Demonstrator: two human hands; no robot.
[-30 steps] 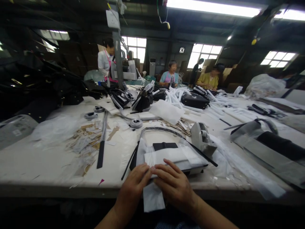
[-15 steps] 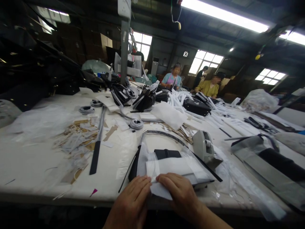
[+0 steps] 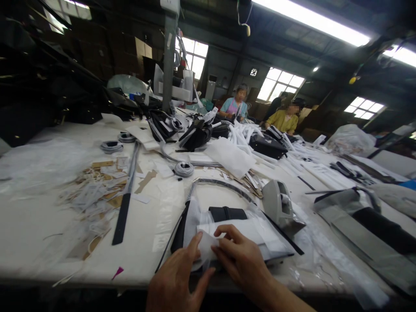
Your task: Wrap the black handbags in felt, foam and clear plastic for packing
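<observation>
In front of me lies a black handbag [image 3: 180,232] with white wrapping sheet [image 3: 256,232] over its front and clear film around its arched handle [image 3: 224,183]. A black strip [image 3: 227,213] shows above the sheet. My right hand [image 3: 242,255] pinches a small translucent piece of wrapping paper [image 3: 207,248] at the bag's near left. On the other side of that piece, my left hand [image 3: 178,277] is open, thumb and forefinger spread apart. Whether its fingertips touch the paper I cannot tell.
A grey tape dispenser [image 3: 277,203] stands right of the bag. Another wrapped bag [image 3: 367,229] lies farther right. Paper tags [image 3: 94,195], a black strap [image 3: 122,216] and coiled grey handles [image 3: 183,169] are spread leftward. Two co-workers [image 3: 234,107] sit across the table.
My left hand has opened, its thumb and forefinger parting from the paper. My right hand has risen slightly, lifting the paper piece that hung over the bag's near edge.
</observation>
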